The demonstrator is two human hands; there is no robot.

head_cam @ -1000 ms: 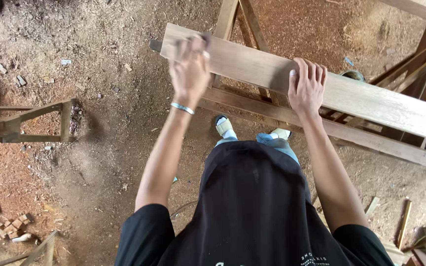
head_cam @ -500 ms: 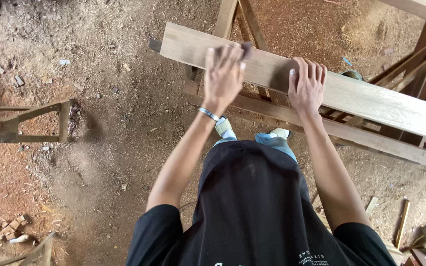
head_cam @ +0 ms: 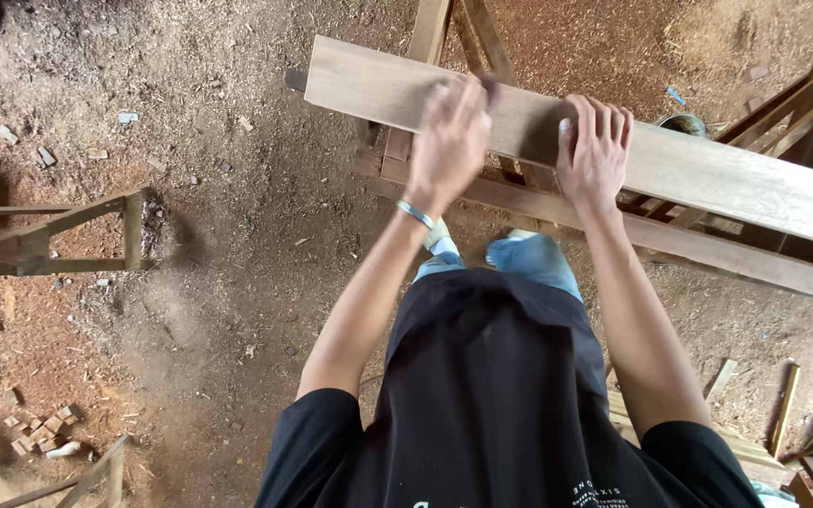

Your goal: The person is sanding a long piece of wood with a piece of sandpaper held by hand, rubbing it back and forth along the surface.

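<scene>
My right hand lies flat on the plank, fingers spread and palm down, pressing its top face. My left hand sits just beside it on the same plank, blurred; something small and dark shows at its fingertips, but I cannot tell what it is or whether the fingers are closed on it. A bracelet rings that wrist. The two hands are near each other but not touching. The plank runs pale and long from upper left to the right edge, resting across a wooden frame whose rails pass under it. Below is the sawdust floor, with a small wooden stand to the left and wood offcuts at lower left.
</scene>
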